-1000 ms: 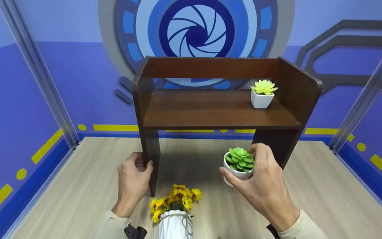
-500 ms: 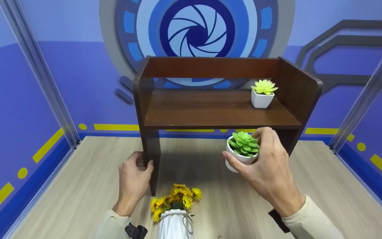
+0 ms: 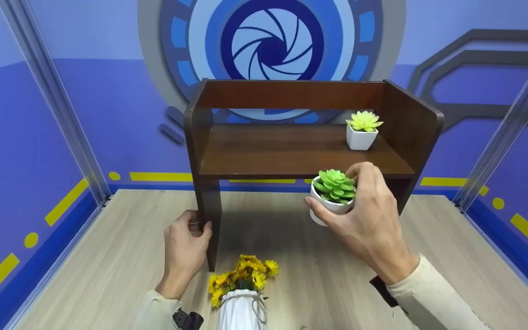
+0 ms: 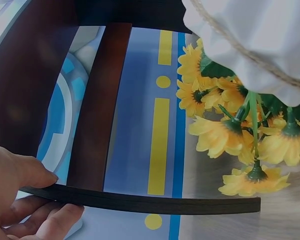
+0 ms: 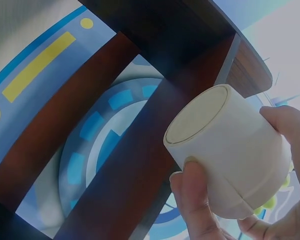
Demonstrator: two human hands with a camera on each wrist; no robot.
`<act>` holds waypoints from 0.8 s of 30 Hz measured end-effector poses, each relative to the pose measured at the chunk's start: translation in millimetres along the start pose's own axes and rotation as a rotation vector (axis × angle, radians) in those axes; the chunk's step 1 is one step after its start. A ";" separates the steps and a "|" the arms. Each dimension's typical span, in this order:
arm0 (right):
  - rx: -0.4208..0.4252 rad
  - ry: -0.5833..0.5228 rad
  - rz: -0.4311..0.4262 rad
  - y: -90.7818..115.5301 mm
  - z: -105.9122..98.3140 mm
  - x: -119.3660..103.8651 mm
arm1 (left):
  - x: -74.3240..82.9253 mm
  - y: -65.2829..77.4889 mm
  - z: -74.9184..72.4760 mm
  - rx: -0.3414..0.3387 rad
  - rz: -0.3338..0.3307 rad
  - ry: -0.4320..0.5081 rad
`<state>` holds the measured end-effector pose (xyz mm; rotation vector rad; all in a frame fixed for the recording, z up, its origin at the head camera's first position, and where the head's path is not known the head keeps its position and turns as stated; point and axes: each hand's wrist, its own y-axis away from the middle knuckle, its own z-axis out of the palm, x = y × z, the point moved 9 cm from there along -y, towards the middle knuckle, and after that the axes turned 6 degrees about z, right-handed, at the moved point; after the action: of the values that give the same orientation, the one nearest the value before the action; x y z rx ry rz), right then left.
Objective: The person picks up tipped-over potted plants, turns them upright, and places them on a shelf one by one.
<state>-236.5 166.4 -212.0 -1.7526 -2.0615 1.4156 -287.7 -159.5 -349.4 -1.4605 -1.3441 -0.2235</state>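
Note:
My right hand (image 3: 368, 217) grips a green succulent (image 3: 335, 185) in a round white pot (image 3: 330, 206), held in the air in front of the shelf board's front edge. The right wrist view shows the underside of the pot (image 5: 225, 150) between thumb and fingers. With thumb and fingers on either side, my left hand (image 3: 185, 252) pinches the left side panel (image 3: 210, 224) of the dark brown shelf (image 3: 264, 151). A yellow-green succulent (image 3: 362, 133) in a square white pot stands at the right on the upper board.
Yellow flowers (image 3: 244, 275) in a white vase (image 3: 242, 311) tied with twine are at the table's near side, in front of the shelf. Blue printed walls (image 3: 85, 114) and metal posts (image 3: 62, 105) enclose the wooden table (image 3: 122, 238).
My right hand has lifted the round-potted succulent from low before the shelf's opening up to about the board's front edge. The left hand stays on the side panel.

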 end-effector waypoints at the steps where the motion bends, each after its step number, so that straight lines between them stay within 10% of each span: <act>1: 0.002 -0.001 -0.004 -1.6 -0.5 -1.0 | 0.1 0.1 -0.1 0.000 0.001 0.000; 24: 0.023 -0.019 -0.010 -33.7 -12.9 -14.4 | -1.7 2.3 1.9 -0.019 -0.016 0.003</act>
<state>-248.7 164.9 -175.1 -1.7246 -2.0523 1.4525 -287.3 -158.6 -352.7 -1.4650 -1.3545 -0.2494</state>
